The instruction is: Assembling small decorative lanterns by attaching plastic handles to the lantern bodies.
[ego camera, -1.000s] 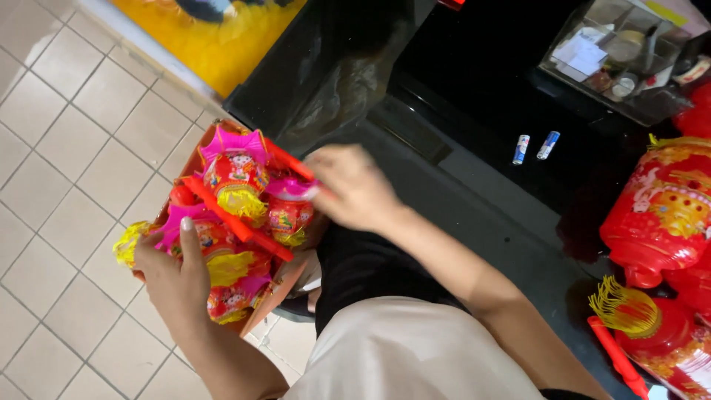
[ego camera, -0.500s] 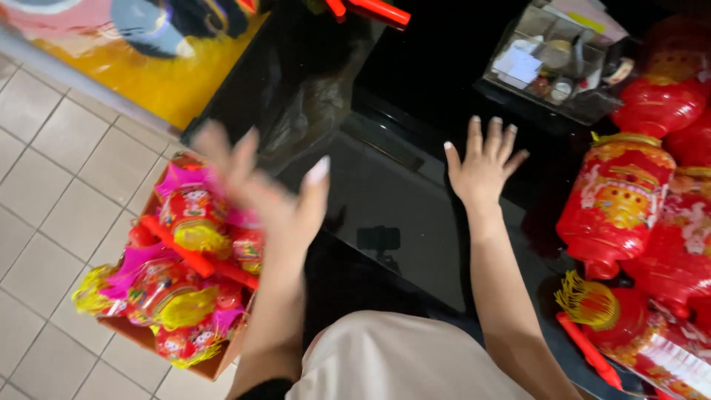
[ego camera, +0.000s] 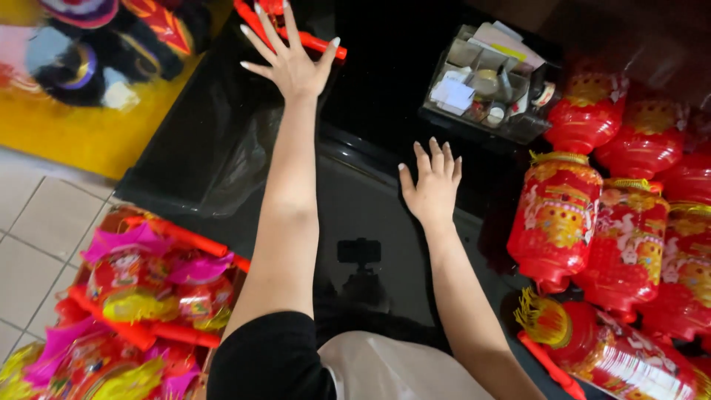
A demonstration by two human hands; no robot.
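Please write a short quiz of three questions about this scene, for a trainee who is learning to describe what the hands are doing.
1. True or false: the left hand is closed around a red lantern.
2. Which thing lies nearest the left hand's fingertips? A) the red stick B) the clear organizer box C) the carton of toys
3. Fill in: the right hand lies flat, fingers spread, on the glossy ____ table.

Key: 1 false, it is open with fingers spread, holding nothing. 2 A. 3 black. The red lanterns stand to the right, untouched.
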